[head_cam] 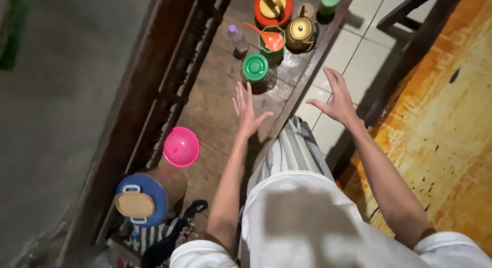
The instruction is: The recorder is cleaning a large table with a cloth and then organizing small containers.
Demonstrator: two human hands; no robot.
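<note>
1. Your left hand (247, 110) hangs over the wooden table (215, 106), fingers spread, holding nothing. The nearest thing is the green-lidded jar (255, 68), just beyond the fingertips, not touched.
2. Your right hand (337, 100) is also spread and empty, out past the table's right edge, above the tiled floor (353, 53).
3. Hands are well apart; neither is clamped on anything.
4. The jar stands upright at mid-table, left of the table's right edge. Its long axis runs vertical, lid facing up at the camera; no handle or spout shows, so it has no sideways heading.
5. Judgement: come down from above and close around the lid's rim evenly. Keep fingers clear of the orange funnel (270, 39) and brass teapot (300, 32) crowded just beyond it, and the clear bottle (238, 39) to the far left.
6. Nearer you, a pink bowl (181, 146) lies mouth down; a blue-lidded container (141, 199) sits at the near left.
</note>
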